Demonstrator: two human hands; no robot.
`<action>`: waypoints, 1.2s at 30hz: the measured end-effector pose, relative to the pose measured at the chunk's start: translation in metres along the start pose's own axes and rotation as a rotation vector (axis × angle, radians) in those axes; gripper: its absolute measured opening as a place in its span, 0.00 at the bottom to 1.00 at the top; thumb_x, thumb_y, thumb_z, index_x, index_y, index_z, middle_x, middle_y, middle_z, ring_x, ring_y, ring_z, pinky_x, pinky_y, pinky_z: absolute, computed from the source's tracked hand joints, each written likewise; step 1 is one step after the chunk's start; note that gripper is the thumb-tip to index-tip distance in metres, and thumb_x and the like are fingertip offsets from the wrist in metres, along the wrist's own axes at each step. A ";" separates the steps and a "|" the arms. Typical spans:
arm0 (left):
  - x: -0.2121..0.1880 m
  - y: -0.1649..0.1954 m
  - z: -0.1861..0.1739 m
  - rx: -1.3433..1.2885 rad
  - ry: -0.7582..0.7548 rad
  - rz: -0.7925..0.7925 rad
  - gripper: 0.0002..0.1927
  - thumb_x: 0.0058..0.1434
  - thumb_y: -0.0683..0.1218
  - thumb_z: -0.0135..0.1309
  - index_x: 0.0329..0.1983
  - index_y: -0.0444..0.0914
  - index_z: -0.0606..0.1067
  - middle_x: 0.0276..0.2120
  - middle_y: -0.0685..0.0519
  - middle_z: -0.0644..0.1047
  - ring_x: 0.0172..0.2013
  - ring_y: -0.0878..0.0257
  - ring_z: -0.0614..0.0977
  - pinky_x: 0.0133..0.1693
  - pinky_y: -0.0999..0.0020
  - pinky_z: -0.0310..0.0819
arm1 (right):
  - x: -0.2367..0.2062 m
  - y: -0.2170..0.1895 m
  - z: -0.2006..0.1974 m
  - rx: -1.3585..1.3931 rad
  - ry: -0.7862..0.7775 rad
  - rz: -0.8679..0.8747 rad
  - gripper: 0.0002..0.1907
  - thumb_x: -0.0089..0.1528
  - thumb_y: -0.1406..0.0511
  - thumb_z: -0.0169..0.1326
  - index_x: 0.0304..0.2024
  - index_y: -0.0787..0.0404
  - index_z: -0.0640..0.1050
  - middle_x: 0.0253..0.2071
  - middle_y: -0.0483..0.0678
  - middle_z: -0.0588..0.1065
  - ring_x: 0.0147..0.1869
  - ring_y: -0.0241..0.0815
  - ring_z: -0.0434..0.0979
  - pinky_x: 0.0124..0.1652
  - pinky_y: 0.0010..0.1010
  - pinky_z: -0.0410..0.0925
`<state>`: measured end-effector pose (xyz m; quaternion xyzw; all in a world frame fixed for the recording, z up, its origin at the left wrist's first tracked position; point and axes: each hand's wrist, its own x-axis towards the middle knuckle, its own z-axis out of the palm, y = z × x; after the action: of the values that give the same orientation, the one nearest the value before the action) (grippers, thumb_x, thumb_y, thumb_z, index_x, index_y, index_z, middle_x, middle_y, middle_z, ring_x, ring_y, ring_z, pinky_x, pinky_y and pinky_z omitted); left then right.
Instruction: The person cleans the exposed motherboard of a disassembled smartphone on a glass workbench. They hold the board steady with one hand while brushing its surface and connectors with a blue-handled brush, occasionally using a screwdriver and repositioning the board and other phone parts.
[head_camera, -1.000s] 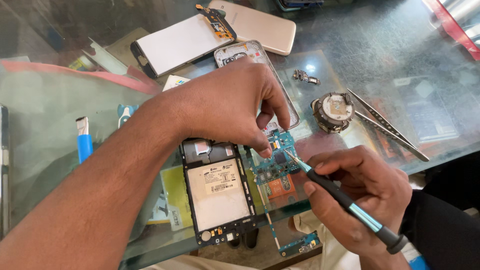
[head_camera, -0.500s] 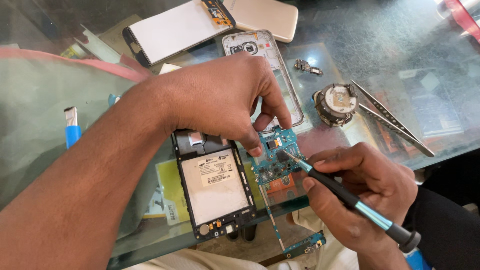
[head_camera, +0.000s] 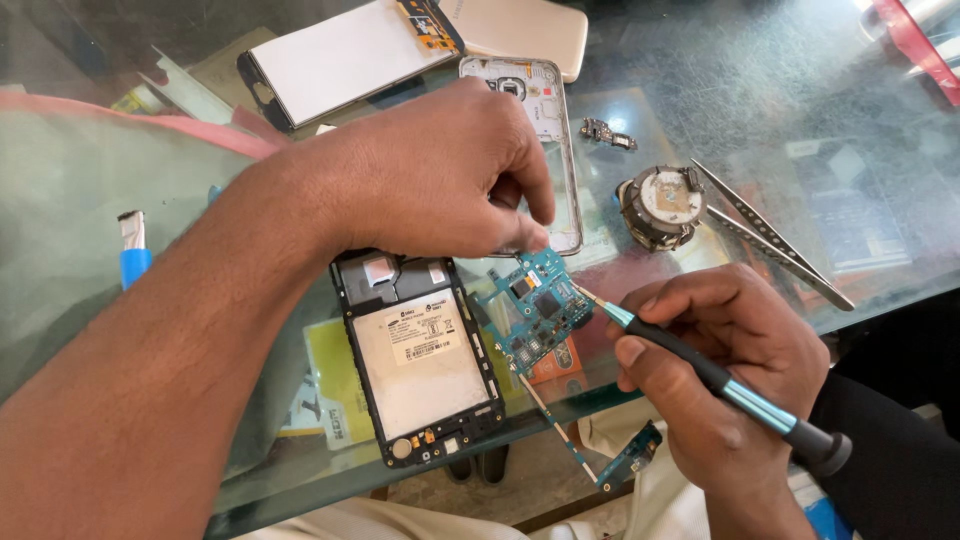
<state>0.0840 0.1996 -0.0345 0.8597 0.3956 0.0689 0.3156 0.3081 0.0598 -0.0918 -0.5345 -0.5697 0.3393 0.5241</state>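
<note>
**Teal circuit board pinched over an opened phone**

The circuit board (head_camera: 533, 308) is small and teal, studded with dark chips and silvery shields, and it sits tilted at the centre of the view, just at 3 o'clock from the opened phone body (head_camera: 418, 355). A thin flex strip (head_camera: 555, 425) trails from it towards 5 o'clock, past the glass table (head_camera: 760, 90) edge, ending in a little teal connector board (head_camera: 630, 462).

The left hand (head_camera: 425, 175) comes in from 8 o'clock, thumb and forefinger pressed together on the board's upper corner. The right hand (head_camera: 735, 360) at 4 o'clock has its fingers wrapped tight around a precision screwdriver (head_camera: 715, 378) (black grip, teal bands), whose tip touches the board's right edge.

The left forearm covers much of the table's left side and part of the phone body. That body lies face down, black-framed, with a white labelled plate in its battery bay.

At 12 o'clock lie a silver mid-frame (head_camera: 545, 110), a white display panel (head_camera: 345, 55) and a pale gold back cover (head_camera: 525, 30). Towards 2 o'clock sit a round metal part (head_camera: 660, 205), steel tweezers (head_camera: 770, 235) and a tiny loose component (head_camera: 607, 133). A blue-handled tool (head_camera: 133, 255) rests at 9 o'clock.
</note>
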 end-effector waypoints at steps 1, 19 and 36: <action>0.001 -0.004 0.000 -0.009 0.041 0.014 0.12 0.53 0.46 0.64 0.41 0.43 0.86 0.25 0.55 0.81 0.27 0.62 0.84 0.33 0.65 0.77 | 0.000 0.000 0.001 -0.006 -0.002 0.003 0.09 0.56 0.77 0.58 0.39 0.71 0.75 0.39 0.57 0.79 0.32 0.35 0.80 0.31 0.24 0.75; 0.005 -0.017 0.001 0.039 0.262 0.311 0.07 0.47 0.42 0.63 0.30 0.41 0.86 0.29 0.50 0.81 0.32 0.58 0.84 0.36 0.60 0.78 | 0.001 -0.001 0.003 -0.076 0.006 -0.009 0.11 0.55 0.76 0.59 0.40 0.69 0.76 0.36 0.53 0.79 0.31 0.33 0.80 0.31 0.22 0.75; 0.004 -0.006 0.002 0.055 0.080 0.291 0.17 0.44 0.37 0.57 0.36 0.44 0.87 0.31 0.49 0.82 0.33 0.57 0.83 0.36 0.60 0.77 | 0.005 -0.027 0.023 -0.483 -0.132 -0.353 0.13 0.54 0.72 0.63 0.42 0.62 0.83 0.27 0.46 0.80 0.25 0.31 0.77 0.25 0.22 0.66</action>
<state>0.0836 0.2046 -0.0403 0.9129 0.2810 0.1373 0.2624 0.2800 0.0634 -0.0700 -0.5131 -0.7508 0.1320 0.3945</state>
